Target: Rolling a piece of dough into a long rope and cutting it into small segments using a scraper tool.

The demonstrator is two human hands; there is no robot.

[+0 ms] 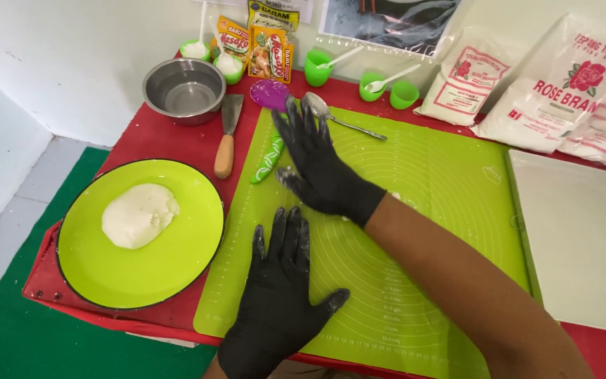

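Both my hands wear black gloves dusted with white flour. My left hand [280, 281] lies flat, palm down, fingers together, on the green silicone mat [429, 210] near its front left corner. My right hand [315, 163] reaches across above it, fingers spread, over the mat's left part; a little white dough or flour shows under its edge. A flattened lump of white dough [139, 215] rests on a round lime-green plate [142, 274] to the left of the mat. Neither hand grips anything.
A green-handled tool [268, 160] and a metal spoon [338, 118] lie by my right hand. A scraper with wooden handle [226, 137], steel bowl [184, 89], small green cups [317, 68], seasoning packets [269, 50] and flour bags [559, 84] stand behind. A white board [576, 238] lies right.
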